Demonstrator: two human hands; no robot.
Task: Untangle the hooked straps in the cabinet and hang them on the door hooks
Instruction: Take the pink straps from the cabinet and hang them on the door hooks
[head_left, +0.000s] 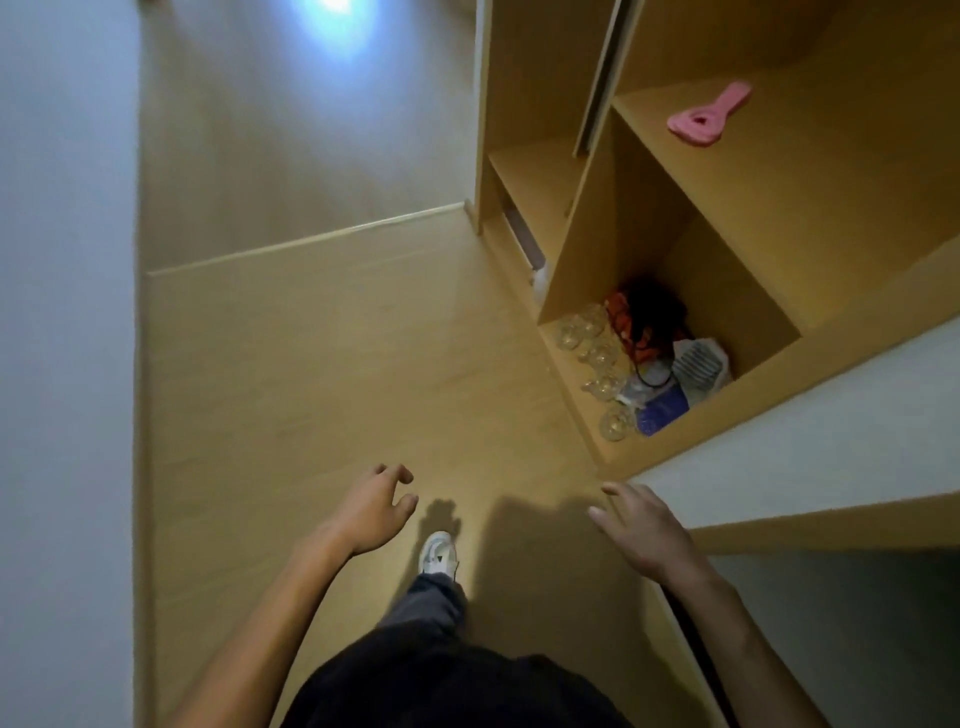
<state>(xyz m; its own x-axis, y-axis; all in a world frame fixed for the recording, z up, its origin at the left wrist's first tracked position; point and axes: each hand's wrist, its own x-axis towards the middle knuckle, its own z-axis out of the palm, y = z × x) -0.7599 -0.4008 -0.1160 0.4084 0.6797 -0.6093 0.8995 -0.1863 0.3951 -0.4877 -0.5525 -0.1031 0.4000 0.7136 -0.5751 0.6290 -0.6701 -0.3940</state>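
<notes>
A tangle of orange and black straps (644, 322) lies in the bottom compartment of the wooden cabinet (582, 260) at the right. My left hand (374, 506) hangs over the floor with loosely curled fingers and holds nothing. My right hand (644, 530) is stretched forward with straight fingers, empty, just below the cabinet's near corner. Both hands are well short of the straps. No door hooks are visible.
Several clear glass cups (597, 358) line the front of the same compartment, beside a white bag (698, 364) and a blue item (662, 410). A pink object (709, 114) lies on the shelf above. My white shoe (438, 553) stands on the wood floor; a white wall runs along the left.
</notes>
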